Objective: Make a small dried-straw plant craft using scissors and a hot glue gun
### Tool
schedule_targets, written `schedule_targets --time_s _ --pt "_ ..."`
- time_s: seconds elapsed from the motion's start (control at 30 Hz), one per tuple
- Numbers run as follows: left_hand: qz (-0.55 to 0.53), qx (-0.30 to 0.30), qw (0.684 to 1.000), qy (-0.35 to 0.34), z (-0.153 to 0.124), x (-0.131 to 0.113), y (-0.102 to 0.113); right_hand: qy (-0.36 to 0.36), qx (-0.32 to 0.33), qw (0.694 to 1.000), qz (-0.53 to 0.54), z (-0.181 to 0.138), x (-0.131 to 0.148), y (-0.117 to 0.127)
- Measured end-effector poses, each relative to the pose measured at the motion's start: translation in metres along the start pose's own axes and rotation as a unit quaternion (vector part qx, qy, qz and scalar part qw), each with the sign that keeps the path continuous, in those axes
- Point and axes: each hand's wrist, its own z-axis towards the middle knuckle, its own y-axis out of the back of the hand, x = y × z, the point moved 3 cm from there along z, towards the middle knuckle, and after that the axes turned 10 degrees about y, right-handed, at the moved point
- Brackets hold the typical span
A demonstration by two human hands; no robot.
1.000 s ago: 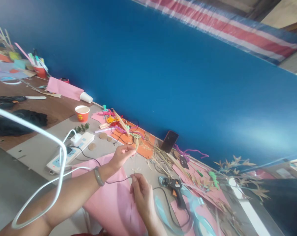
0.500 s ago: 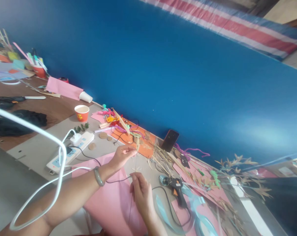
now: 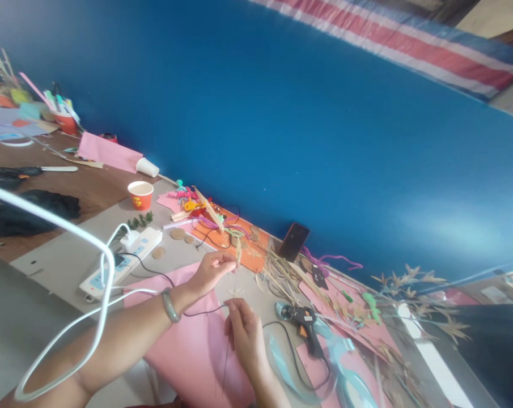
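Note:
Between thumb and fingertips, my left hand (image 3: 211, 272) pinches the upper part of a thin dried stem (image 3: 225, 365). A pale, straw-coloured leaf tip (image 3: 238, 248) sticks up just above those fingers. Lower down, my right hand (image 3: 245, 331) has its fingers closed around the same stem, whose dark end runs down below it. Both hands are over a pink paper sheet (image 3: 183, 340) at the table's front. A black glue gun (image 3: 305, 326) lies to the right of my right hand, its cord passing near the wrist.
A white power strip (image 3: 122, 266) and looping white cable (image 3: 110, 283) lie left. An orange paper cup (image 3: 140, 196) stands behind. Dried grass (image 3: 282, 277), a phone (image 3: 294, 242) and blue ribbon (image 3: 339, 354) crowd the right. A blue partition (image 3: 256, 124) borders the back.

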Motion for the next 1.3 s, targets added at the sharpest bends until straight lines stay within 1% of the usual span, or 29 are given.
schedule_targets --time_s 0.23,0.4,0.53,0.73,1.03,1.17,1.23,1.3 --pt "0.013 0.013 1.000 0.001 -0.004 -0.006 0.000 -0.013 0.007 1.000 0.015 -0.001 -0.004 -0.002" --pt "0.018 -0.006 1.000 0.015 -0.004 -0.010 -0.002 -0.015 0.011 0.999 0.030 -0.002 -0.004 -0.003" --pt "0.008 -0.011 1.000 0.023 -0.003 -0.007 -0.003 -0.016 0.019 0.999 0.048 -0.003 -0.002 -0.006" --pt "-0.017 0.012 0.999 0.030 -0.001 0.001 -0.002 -0.018 0.024 0.997 0.072 -0.003 -0.004 -0.009" --pt "-0.037 0.049 0.996 0.057 -0.001 0.006 -0.006 -0.018 0.052 0.996 0.066 -0.005 -0.008 -0.014" --pt "-0.027 0.072 0.995 0.057 -0.001 0.006 -0.006 -0.016 0.068 0.997 0.041 -0.003 -0.005 -0.013" --pt "-0.017 0.077 0.995 0.056 -0.001 0.006 -0.006 -0.011 0.074 0.997 -0.001 -0.003 -0.001 -0.008" --pt "-0.009 0.079 0.995 0.055 -0.001 0.005 -0.006 0.004 0.066 0.996 -0.063 -0.001 0.004 0.002"
